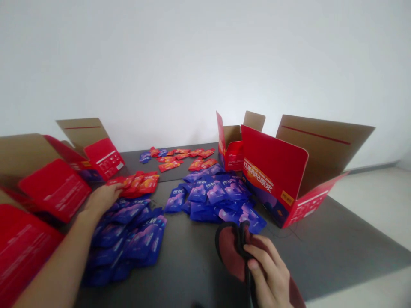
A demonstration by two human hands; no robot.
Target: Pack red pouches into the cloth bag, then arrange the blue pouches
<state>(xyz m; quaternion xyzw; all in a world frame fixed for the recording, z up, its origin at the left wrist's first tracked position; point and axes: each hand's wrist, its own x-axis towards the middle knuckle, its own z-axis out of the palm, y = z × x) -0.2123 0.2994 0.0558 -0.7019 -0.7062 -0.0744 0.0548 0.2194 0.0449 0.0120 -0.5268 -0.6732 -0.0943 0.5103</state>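
My left hand (104,198) reaches over a heap of blue sachets (128,235) on the left. Its fingers are closed at the near left edge of a pile of red and orange sachets (141,184), gripping one there; the fingertips are partly hidden. At the lower right, my right hand (269,269) is closed on a maroon cloth piece with black edging (231,252), pinched at its black trim. Just beyond that cloth lies a larger heap of blue-purple sachets (215,192), apart from my right hand.
Open red cartons (58,192) line the left side, one farther back (102,158). To the right stand a large open carton (272,179) and a smaller one (234,156). Scattered red and blue sachets (170,166) lie near the white wall (180,77) on the dark table (183,256).
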